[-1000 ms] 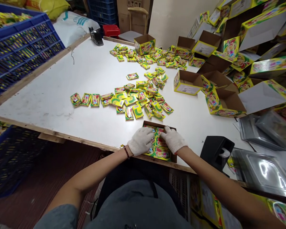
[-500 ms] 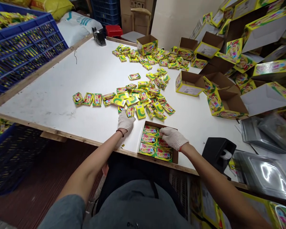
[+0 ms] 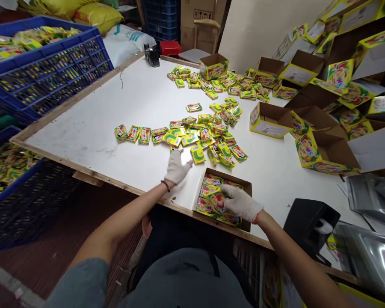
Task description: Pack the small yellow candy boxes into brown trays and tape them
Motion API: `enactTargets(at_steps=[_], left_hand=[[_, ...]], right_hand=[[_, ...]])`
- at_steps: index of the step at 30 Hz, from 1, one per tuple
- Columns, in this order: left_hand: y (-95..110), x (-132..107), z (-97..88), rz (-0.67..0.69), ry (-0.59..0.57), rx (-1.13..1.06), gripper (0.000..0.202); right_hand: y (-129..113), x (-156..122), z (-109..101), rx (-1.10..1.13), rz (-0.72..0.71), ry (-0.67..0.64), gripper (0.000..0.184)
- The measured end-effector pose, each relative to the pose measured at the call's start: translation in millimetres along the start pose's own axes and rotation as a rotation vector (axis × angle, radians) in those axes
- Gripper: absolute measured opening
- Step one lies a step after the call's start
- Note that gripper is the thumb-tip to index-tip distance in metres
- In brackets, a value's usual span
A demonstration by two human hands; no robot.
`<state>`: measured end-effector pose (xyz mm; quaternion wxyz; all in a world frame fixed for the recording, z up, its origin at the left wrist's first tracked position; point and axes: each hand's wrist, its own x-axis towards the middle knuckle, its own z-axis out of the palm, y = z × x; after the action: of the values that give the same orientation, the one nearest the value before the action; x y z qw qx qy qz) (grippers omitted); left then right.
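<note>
A shallow brown box (image 3: pixel 247 187) sits at the table's near edge, with yellow-green packets lying flat inside it. My gloved right hand (image 3: pixel 241 203) rests over the box, its fingers pinching one packet (image 3: pixel 215 201) that is tilted above the others. My gloved left hand (image 3: pixel 177 169) is out on the white table (image 3: pixel 93 128), left of the box. Its fingers are curled down over a packet at the near edge of a loose pile of packets (image 3: pixel 199 132). What lies under the palm is hidden.
Blue crates (image 3: pixel 48 68) full of packets stand at the left and below the table edge. Open yellow cartons (image 3: pixel 321 145) crowd the right side. A black tape dispenser (image 3: pixel 308 220) sits at the near right, and another (image 3: pixel 152 55) at the far edge beside a second pile of packets (image 3: pixel 218 81).
My left hand left the box and reached out to the loose pile. My right hand stayed at the box and now has a packet lifted at an angle.
</note>
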<state>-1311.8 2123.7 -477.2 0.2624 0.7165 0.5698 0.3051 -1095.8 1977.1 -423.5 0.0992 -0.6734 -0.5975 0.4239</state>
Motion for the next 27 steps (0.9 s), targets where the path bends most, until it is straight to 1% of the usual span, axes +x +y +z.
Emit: enactTargets(at_steps=[1,2,3,4,5,7,9,10,11,13,15,16,18,20,22,24,26,27], left_hand=[[-8,20,-0.8,-0.094,0.035,0.079,0.061],[-14,38,-1.8,-0.144,0.063,0.153,0.062],[-20,54,-3.0,-0.161,0.071,0.211,0.064],[-24,68,-4.6,-0.148,0.055,0.269,0.065],[-28,80,-6.6,-0.117,0.017,0.327,0.065],[-34,99,-12.2,-0.043,-0.124,0.456,0.066],[-38,112,-19.1,0.033,-0.273,0.605,0.062],[-40,116,-22.6,0.067,-0.311,0.660,0.057],[-42,118,-26.0,0.097,-0.326,0.701,0.051],[-47,118,-31.8,0.149,-0.317,0.748,0.041],[-52,113,-36.1,0.186,-0.308,0.746,0.036],[-55,110,-37.7,0.204,-0.303,0.729,0.035],[-60,105,-39.7,0.235,-0.288,0.694,0.034],[-60,104,-40.2,0.223,-0.291,0.657,0.035],[-55,105,-40.1,0.177,-0.312,0.642,0.037],[-45,101,-40.6,0.131,-0.299,0.609,0.038],[-32,91,-42.8,0.064,-0.254,0.466,0.039],[-24,82,-44.9,0.028,-0.244,0.341,0.037]], right_hand=[[-2,1,2,-0.056,0.022,-0.063,0.021],[-5,3,5,-0.112,0.031,-0.118,0.017],[-11,5,8,-0.174,0.022,-0.158,0.014],[-16,9,11,-0.222,0.002,-0.179,0.013],[-22,13,14,-0.254,-0.028,-0.186,0.014],[-29,20,20,-0.295,-0.071,-0.176,0.015],[-28,25,26,-0.291,-0.071,-0.131,0.016],[-24,25,29,-0.269,-0.076,-0.104,0.015],[-19,24,32,-0.235,-0.091,-0.069,0.013],[-6,20,35,-0.162,-0.135,0.021,0.010],[5,13,34,-0.122,-0.122,0.100,0.009],[9,9,33,-0.118,-0.083,0.110,0.009],[11,2,30,-0.136,0.003,0.073,0.008],[9,-3,28,-0.160,0.030,0.019,0.010],[5,-7,26,-0.179,0.013,-0.019,0.013],[2,-10,23,-0.185,-0.015,-0.035,0.015],[-2,-12,18,-0.199,-0.077,0.014,0.019],[-5,-12,14,-0.211,-0.124,0.079,0.025]])
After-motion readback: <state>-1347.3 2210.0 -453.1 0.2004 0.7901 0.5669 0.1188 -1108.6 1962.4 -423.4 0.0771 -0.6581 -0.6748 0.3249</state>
